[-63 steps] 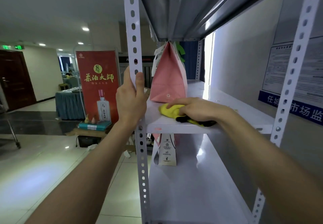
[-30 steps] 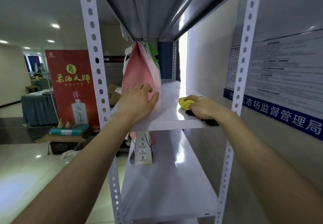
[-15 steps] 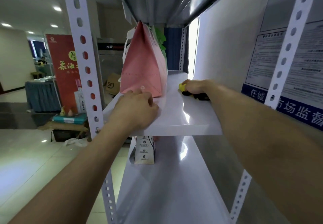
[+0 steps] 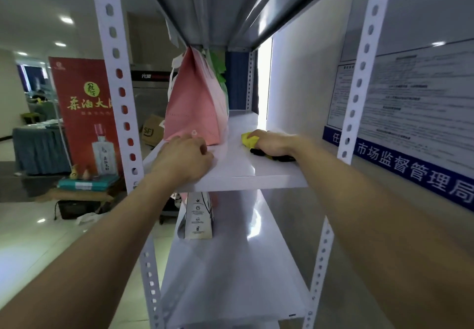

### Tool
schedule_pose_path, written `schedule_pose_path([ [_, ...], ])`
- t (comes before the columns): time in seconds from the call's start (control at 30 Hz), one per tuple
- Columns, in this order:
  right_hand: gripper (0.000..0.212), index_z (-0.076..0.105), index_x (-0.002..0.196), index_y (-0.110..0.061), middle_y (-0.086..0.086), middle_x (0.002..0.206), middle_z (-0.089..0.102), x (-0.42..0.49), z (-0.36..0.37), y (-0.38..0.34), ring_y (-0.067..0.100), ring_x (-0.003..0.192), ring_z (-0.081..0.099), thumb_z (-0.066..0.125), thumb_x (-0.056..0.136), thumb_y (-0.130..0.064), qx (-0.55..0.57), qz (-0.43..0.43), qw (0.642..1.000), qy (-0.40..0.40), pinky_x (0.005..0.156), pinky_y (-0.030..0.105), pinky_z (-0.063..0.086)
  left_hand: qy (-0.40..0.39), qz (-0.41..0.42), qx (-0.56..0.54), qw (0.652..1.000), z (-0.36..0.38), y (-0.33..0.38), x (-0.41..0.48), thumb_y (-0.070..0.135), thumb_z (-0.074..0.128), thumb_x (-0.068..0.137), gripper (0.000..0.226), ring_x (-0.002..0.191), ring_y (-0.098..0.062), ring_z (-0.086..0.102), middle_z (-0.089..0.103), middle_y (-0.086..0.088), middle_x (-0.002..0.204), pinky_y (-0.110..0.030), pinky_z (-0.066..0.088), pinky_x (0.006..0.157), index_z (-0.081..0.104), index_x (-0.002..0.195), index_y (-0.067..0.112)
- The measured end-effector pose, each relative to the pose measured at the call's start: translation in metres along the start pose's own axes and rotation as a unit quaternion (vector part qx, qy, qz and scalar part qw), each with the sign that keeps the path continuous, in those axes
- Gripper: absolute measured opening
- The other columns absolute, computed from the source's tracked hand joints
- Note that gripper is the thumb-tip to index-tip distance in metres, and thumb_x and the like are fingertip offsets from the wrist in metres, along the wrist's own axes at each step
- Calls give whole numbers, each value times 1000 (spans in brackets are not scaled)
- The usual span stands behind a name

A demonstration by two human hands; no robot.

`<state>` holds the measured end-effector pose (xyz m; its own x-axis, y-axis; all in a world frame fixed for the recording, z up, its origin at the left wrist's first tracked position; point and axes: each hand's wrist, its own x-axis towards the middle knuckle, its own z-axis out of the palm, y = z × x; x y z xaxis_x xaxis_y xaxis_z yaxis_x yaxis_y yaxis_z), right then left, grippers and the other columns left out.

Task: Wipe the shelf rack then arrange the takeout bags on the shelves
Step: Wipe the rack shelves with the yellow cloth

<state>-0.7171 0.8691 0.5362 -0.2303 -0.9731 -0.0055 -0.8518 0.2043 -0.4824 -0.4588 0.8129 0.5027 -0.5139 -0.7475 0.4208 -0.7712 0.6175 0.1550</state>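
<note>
Right now I see both arms stretched forward onto the middle shelf [image 4: 243, 172]. The right hand [image 4: 274, 142] lies palm down with its fingers curled over the yellow cloth [image 4: 248, 140], gripping it against the shelf on the wall side. The left hand [image 4: 183, 160] rests knuckles-up near the front left, fingers bent at the foot of the pink bag [image 4: 195, 108], which stands upright just beyond. I cannot tell whether they pinch it. Cloth and bag sit apart. A white bag [image 4: 197, 218] stands on the shelf below.

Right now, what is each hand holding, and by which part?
Right hand grips the yellow cloth, bunched under its palm. Left hand lies curled at the pink bag's bottom edge; a grip cannot be told.
</note>
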Motion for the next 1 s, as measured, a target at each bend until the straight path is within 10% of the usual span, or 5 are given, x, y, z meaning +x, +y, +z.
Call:
schedule_pose_path([
  [0.07,42,57,107,-14,18,115,69,-31,4,-3,24,131,38,48,93,-53,0,-7,1000,21,94,55,58,-11,-1,4,1000,-4,2,-2,58,42,87,44,105,-26,53,56,-1,110,-47,50,97,68,108,29],
  [0.17,60,60,136,-40,2,145,61,-82,9,-8,35,129,62,51,83,-67,-5,-4,999,33,112,52,51,-30,2,8,1000,-8,5,-5,58,43,89,45,110,-28,54,56,-3,114,-49,51,103,67,112,28],
  [0.57,45,52,135,-65,-12,114,58,-109,-1,-5,16,76,61,49,100,-37,-15,23,999,41,55,25,49,-18,17,8,1000,-3,1,3,59,41,90,55,115,-35,57,62,-10,121,-48,48,104,70,119,22],
  [0.8,54,60,130,-37,19,151,56,-19,10,-33,46,135,56,50,78,-44,-14,28,999,4,105,49,52,4,32,10,999,7,-5,8,54,47,102,41,119,-34,56,62,-10,127,-50,47,110,67,119,22],
  [1.0,75,55,139,-14,17,93,62,51,-14,-8,22,72,48,58,70,-41,-30,67,997,3,64,34,45,23,38,-3,999,13,-9,9,55,44,100,42,114,-32,56,60,-7,122,-47,49,101,67,116,24],
])
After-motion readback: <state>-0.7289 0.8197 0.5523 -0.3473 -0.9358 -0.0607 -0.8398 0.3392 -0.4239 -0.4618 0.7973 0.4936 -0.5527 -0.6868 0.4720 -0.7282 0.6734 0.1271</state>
